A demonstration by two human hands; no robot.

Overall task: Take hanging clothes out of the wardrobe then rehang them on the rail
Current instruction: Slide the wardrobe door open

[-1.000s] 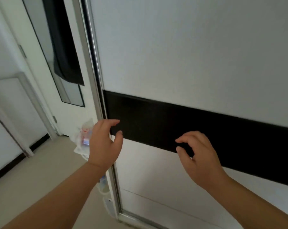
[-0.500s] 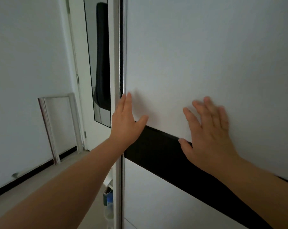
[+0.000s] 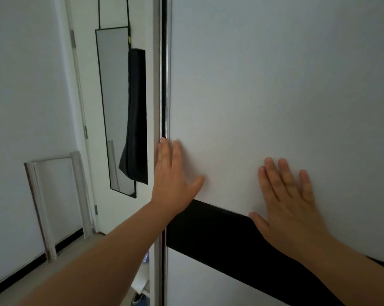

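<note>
A plain white wall (image 3: 21,85) is seen on the left, edged by a black skirting strip (image 3: 32,265) where it meets the pale floor (image 3: 61,259). A metal-framed white panel (image 3: 56,195) is leaned against that wall. A white room door (image 3: 87,51) is hung with a tall, narrow, black-framed mirror (image 3: 113,107), and a dark cloth (image 3: 137,118) is draped beside it. The light is soft and dim.

Both hands flat on the wardrobe door (image 3: 274,85)

The left hand (image 3: 173,180) lies beside its metal edge (image 3: 158,85); the right hand (image 3: 290,204) overlaps the black band (image 3: 208,226).
</note>
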